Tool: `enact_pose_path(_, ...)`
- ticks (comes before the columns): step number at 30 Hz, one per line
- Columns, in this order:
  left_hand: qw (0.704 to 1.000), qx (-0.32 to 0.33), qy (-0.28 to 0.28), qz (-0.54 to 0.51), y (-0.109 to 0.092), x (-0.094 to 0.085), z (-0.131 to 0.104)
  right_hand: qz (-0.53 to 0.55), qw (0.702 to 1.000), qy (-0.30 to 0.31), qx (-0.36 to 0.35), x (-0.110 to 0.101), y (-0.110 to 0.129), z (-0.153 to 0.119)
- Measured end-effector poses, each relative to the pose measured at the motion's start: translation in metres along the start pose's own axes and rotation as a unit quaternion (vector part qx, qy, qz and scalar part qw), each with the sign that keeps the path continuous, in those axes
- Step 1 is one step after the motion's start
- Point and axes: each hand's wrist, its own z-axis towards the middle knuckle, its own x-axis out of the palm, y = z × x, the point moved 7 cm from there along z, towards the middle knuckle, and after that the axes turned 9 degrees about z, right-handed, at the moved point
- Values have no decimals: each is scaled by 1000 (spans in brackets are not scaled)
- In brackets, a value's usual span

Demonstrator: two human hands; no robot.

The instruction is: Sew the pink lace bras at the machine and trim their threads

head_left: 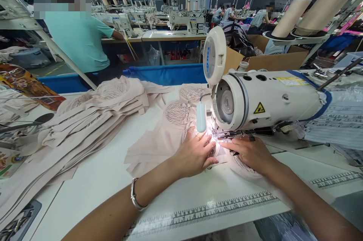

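Pale pink fabric with lace panels (177, 113) lies under the white sewing machine (272, 95), passing beneath both hands. My left hand (195, 152) rests on the fabric left of the lit needle area, fingers spread and palm down. On the right, my right hand (251, 152) lies over another lace piece (241, 167), its index finger stretched toward the needle area and the other fingers partly hidden. A small lamp (201, 117) shines just above my left fingertips. The needle itself is lost in the glare.
Stacked pink fabric pieces (113, 108) cover the table's left side, near a patterned packet (28, 86). A ruler strip (204, 212) runs along the front edge. Thread cones (292, 17), a cardboard box (278, 59) and a seated person (75, 44) are beyond.
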Motion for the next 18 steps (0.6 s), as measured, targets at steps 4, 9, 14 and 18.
enact_pose_path(4,1000,-14,3,1,5,0,2,-3,999,27,33,2,-3,7)
enact_pose_path(9,1000,-27,-1,16,-1,4,1,6,999,20,46,7,-7,7)
enact_pose_path(14,981,-188,-25,-41,42,-7,7,-31,976,-139,163,-16,-47,-30)
enact_pose_path(18,886,-445,-99,-81,140,-30,-2,-53,937,-205,278,-41,-93,-70)
